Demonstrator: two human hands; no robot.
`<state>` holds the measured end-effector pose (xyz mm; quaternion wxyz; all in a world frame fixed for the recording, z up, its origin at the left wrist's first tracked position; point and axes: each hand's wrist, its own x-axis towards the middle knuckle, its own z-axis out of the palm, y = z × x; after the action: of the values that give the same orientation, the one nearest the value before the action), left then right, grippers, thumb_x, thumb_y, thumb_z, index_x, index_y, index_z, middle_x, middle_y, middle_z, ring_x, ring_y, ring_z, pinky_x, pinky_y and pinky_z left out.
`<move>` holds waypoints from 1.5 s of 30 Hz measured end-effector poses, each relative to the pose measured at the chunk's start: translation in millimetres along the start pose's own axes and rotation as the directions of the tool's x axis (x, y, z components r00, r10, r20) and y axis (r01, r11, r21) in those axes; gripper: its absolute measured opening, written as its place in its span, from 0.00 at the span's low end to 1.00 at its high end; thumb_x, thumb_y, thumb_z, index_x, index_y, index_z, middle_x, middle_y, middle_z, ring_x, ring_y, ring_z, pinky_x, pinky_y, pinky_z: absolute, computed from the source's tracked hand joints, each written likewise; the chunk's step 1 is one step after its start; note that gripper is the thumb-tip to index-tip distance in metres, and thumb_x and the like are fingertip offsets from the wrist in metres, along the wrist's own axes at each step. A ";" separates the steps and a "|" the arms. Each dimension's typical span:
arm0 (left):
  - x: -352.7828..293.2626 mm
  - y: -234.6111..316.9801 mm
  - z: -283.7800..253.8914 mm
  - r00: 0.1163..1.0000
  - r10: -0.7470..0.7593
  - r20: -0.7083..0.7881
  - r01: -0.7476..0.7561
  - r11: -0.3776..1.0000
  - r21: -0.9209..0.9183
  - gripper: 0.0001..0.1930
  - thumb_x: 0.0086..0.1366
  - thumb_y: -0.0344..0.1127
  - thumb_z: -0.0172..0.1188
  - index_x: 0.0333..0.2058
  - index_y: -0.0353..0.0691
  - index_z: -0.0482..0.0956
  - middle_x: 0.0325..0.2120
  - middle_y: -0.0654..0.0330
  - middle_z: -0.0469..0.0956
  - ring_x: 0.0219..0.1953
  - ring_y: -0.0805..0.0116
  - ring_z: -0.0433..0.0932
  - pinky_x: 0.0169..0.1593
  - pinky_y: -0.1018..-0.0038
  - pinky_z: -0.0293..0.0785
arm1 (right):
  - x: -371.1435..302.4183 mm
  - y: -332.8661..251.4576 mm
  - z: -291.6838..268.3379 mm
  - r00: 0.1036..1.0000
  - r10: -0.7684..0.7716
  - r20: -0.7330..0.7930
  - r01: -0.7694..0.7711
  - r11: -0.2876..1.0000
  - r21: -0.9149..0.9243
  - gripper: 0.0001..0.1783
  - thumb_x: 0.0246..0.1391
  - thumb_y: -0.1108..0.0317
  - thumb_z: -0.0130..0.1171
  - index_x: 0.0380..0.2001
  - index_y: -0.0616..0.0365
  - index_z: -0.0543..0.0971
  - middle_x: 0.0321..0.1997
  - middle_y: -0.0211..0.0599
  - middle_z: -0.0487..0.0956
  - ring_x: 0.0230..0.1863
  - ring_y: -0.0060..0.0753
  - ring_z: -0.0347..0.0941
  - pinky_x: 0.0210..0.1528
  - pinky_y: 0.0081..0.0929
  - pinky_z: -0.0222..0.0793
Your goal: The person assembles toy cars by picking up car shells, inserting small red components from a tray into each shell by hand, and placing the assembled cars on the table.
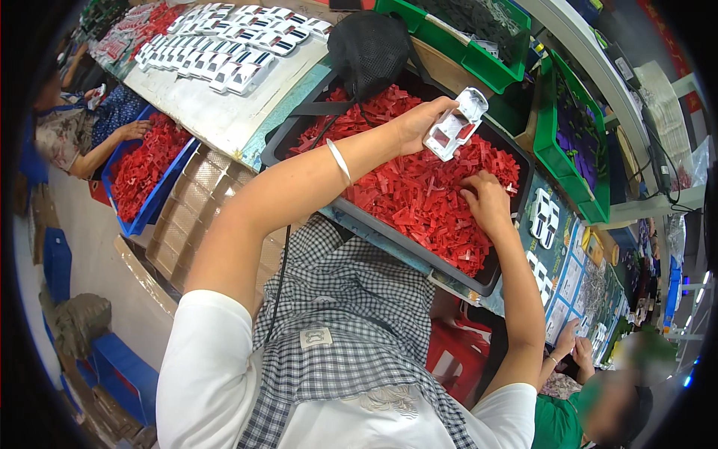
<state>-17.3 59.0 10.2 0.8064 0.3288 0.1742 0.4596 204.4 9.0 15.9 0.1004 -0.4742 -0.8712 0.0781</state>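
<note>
My left hand [420, 126] grips a white toy car body shell [469, 110], tilted so that its hollow inside and window openings show. Below it lies a heap of small red plastic parts [404, 196] filling a black tray [389, 238]. My right hand [490, 200] is down at the right part of this heap, its fingers curled in among the red parts. Whatever is between those fingertips is hidden. A white band [338, 161] circles my left wrist.
Rows of white car shells [224, 56] cover a board at the back left. A black mesh bag [369, 54] leans over the tray's far edge. Green bins [568, 161] stand right and behind. Co-workers sit left, beside a blue bin [176, 176], and at lower right.
</note>
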 end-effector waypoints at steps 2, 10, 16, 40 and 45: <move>1.4 -1.1 -1.4 1.000 0.003 -0.003 -0.003 1.000 -0.004 0.21 0.68 0.45 0.35 0.47 0.37 0.69 0.35 0.55 0.77 0.38 0.61 0.79 0.41 0.65 0.77 | 0.9 0.1 -0.9 1.000 -0.011 0.029 0.011 1.000 -0.010 0.06 0.44 0.70 0.60 0.29 0.56 0.79 0.33 0.40 0.74 0.43 0.45 0.71 0.41 0.41 0.68; -2.2 -20.3 9.0 0.978 0.048 -0.203 -0.021 0.991 0.131 0.20 0.69 0.48 0.42 0.42 0.37 0.74 0.33 0.60 0.78 0.32 0.71 0.78 0.36 0.72 0.76 | 17.6 -35.3 -35.8 0.850 -0.091 -0.519 0.179 0.976 0.123 0.09 0.39 0.77 0.63 0.28 0.56 0.78 0.34 0.36 0.76 0.37 0.40 0.72 0.41 0.33 0.68; 6.8 -36.8 6.6 0.977 0.133 -0.167 -0.132 0.991 0.016 0.15 0.67 0.42 0.42 0.39 0.38 0.73 0.32 0.60 0.75 0.33 0.70 0.75 0.36 0.68 0.75 | 41.4 -44.8 -15.8 0.815 -0.124 -0.566 0.074 0.991 -0.111 0.07 0.36 0.71 0.66 0.24 0.52 0.80 0.41 0.32 0.73 0.45 0.39 0.66 0.47 0.36 0.60; 0.5 -41.3 12.2 0.971 0.090 -0.220 -0.025 0.959 0.284 0.14 0.67 0.38 0.45 0.44 0.35 0.72 0.35 0.61 0.73 0.37 0.71 0.75 0.33 0.72 0.77 | 46.6 -36.3 -1.5 0.782 -0.140 -0.607 0.061 0.987 -0.149 0.07 0.33 0.72 0.66 0.21 0.55 0.78 0.41 0.31 0.73 0.47 0.39 0.66 0.50 0.38 0.57; 1.2 -40.8 8.6 0.969 0.103 -0.225 -0.011 0.927 0.374 0.12 0.66 0.35 0.49 0.42 0.34 0.73 0.34 0.60 0.75 0.34 0.72 0.75 0.33 0.74 0.76 | 45.8 -36.9 -1.9 0.806 -0.014 -0.592 0.024 1.000 0.009 0.18 0.32 0.72 0.68 0.32 0.53 0.77 0.43 0.34 0.72 0.48 0.41 0.65 0.50 0.37 0.58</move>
<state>13.9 42.1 -11.8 0.6891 0.4215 0.3444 0.4784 150.6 27.8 30.9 0.3714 -0.4652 -0.8007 -0.0676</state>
